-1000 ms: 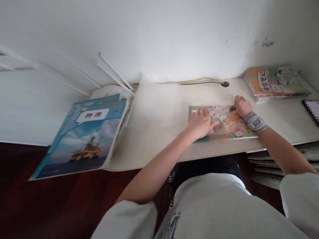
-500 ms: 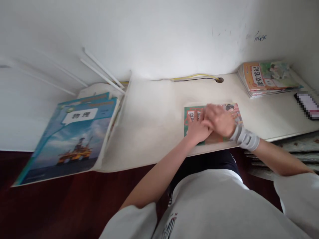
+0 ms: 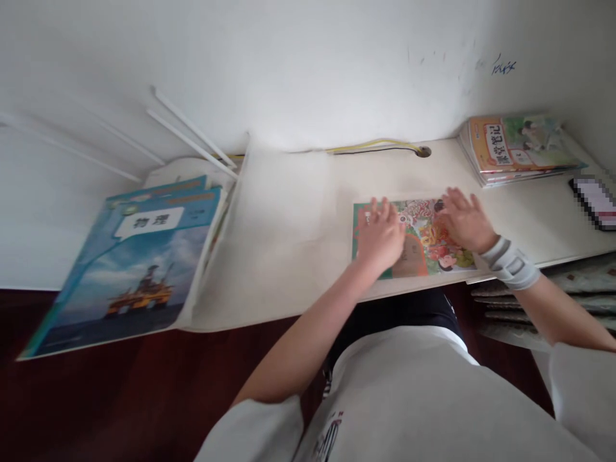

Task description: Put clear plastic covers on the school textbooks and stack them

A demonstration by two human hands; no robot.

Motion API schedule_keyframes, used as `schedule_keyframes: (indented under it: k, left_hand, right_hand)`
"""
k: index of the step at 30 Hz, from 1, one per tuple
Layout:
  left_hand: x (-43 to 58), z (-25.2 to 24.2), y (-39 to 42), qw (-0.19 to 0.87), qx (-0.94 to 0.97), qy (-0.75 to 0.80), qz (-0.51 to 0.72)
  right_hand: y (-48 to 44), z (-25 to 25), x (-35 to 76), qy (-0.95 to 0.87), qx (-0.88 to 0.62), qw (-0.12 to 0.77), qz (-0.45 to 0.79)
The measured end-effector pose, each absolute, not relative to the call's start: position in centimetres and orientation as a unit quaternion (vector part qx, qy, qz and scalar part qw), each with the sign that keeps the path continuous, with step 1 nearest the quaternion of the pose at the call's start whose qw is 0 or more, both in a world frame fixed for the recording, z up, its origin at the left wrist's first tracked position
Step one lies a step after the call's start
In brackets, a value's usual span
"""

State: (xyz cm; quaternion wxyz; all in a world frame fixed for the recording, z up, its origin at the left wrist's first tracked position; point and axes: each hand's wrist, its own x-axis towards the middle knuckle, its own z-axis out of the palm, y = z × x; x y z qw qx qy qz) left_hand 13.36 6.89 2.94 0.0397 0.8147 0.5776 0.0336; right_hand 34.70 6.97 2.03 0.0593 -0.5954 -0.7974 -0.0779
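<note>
A colourful illustrated book (image 3: 426, 240) with a green left edge lies flat near the front of the white desk (image 3: 283, 256). My left hand (image 3: 382, 234) rests on the left part of its cover, fingers stretched out and pointing away from me. Over the book's right side is my right hand (image 3: 466, 221), its fingers spread; I cannot tell whether it touches the cover. Neither hand grips anything. A grey band (image 3: 513, 263) goes round my right wrist. Between the hands the cover's picture shows.
A stack of orange-covered workbooks (image 3: 524, 144) stands at the back right, with a phone (image 3: 597, 200) near it. Blue physics textbooks (image 3: 139, 263) lie at the left, jutting over the desk's front edge. Yellow and black cables (image 3: 380, 144) run along the wall into a hole (image 3: 423, 152).
My hands were together over the middle of the book. Now they are apart: the right hand has moved right with its fingers spread, and the left lies flatter on the cover.
</note>
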Motion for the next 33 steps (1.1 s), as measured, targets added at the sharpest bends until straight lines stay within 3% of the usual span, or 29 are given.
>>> schedule_keyframes:
  k: [4,8,15,19,25,33]
  left_hand:
    - [14.4,1.0,4.8,0.048,0.832,0.552,0.029]
    - [10.3,-0.5,4.1,0.047,0.796,0.603,0.017]
    - [12.2,1.2,5.5,0.036,0.813,0.582,0.002]
    - [16.1,1.1,7.8,0.091,0.829,0.551,-0.005]
    - [16.6,-0.4,8.8,0.080,0.822,0.563,0.035]
    - [13.8,-0.5,10.1,0.080,0.779,0.619,0.055]
  right_hand:
    - [7.8,0.4,31.1,-0.853,-0.517,0.069,-0.024]
    - [7.8,-1.3,33.5,-0.831,-0.551,0.073,-0.039]
    - [8.8,1.6,31.5,-0.821,-0.569,0.036,-0.018]
    - [9.4,2.0,26.9,-0.827,-0.552,0.091,0.051]
    - [9.3,0.3,26.5,-0.801,-0.577,0.149,0.063]
    - [10.3,-0.6,31.4,-0.784,-0.617,0.066,0.007]
